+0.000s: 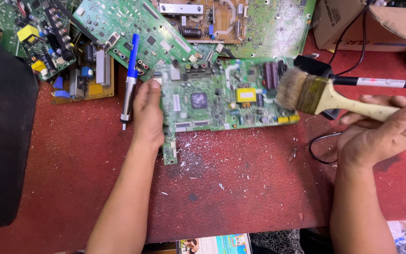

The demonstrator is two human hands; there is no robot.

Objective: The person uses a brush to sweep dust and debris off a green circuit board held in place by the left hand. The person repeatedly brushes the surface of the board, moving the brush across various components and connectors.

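The green circuit board (222, 101) is lying on the red bench (240, 188), the left hand (147, 115) pressing its edge flat, fingers together. The right hand (377, 131) is gripping a paintbrush (325, 96) (bristles over the board's right end); hard strokes could be snagging small components or scattering grit.

A work surface covered in worn red matting (240, 188), speckled with pale debris, is seen evenly lit, bordered by a black panel (1, 136) at the left, heaped green circuit boards (132, 28) along the far edge, and a cardboard box (353, 23) at the upper right.
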